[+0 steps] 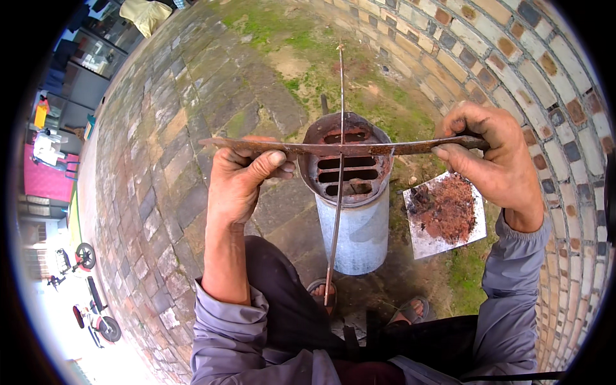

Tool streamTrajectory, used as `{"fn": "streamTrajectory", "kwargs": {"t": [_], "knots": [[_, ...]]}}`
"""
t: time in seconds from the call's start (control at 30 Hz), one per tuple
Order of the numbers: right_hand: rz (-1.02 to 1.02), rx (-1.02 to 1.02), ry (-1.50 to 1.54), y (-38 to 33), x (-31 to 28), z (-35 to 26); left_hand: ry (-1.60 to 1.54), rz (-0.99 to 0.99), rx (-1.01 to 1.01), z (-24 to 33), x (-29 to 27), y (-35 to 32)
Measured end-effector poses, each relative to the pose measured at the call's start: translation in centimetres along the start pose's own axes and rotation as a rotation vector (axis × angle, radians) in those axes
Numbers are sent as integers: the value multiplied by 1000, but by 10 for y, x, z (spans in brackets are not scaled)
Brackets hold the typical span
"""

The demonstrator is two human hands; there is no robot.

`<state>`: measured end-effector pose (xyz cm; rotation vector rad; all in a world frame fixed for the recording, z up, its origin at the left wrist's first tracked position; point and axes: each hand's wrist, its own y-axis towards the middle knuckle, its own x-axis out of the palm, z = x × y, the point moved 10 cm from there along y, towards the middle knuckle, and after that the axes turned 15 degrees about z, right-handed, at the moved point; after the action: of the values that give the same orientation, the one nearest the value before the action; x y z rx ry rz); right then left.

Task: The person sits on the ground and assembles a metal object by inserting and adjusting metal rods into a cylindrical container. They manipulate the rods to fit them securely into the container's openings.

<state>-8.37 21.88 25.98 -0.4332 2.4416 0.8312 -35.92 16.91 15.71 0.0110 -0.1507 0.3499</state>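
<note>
A long, flat, rusty metal strip (410, 148) is held level across the view by both my hands. My left hand (239, 183) is closed round its left part, the thumb lying along the near side. My right hand (497, 151) pinches its right end between thumb and fingers. A thin metal rod (342, 90) crosses the strip near its middle, running from far to near; I cannot tell how the two are joined. Below them stands a pale grey cylindrical stove (353, 237), with a rusty slotted grate (362, 169) in its top.
Right of the stove, a white sheet (428, 249) lies on the ground with reddish-brown crumbly debris (449, 208) on it. A brick wall (564, 122) curves along the right. Mossy stone paving (173, 147) spreads left. Two-wheelers (102, 324) stand at the far left. My sandalled feet are near the stove.
</note>
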Motion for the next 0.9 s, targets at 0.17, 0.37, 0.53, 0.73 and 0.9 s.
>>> {"fn": "streamTrajectory", "kwargs": {"t": [0.17,0.37,0.53,0.73,0.9], "knots": [[24,-33,-17,-2,-3,-6,-19,13,-29,-2,4,-1],[25,-5,-17,-5,-1,6,-1,55,-11,-4,8,-8],[46,-24,-12,-5,-3,-2,13,105,-55,-7,17,-16],[-7,2,-37,-11,-4,-2,155,219,2,-4,21,-31],[-36,-93,-30,-14,-2,-19,172,242,12,-3,23,-35]]}}
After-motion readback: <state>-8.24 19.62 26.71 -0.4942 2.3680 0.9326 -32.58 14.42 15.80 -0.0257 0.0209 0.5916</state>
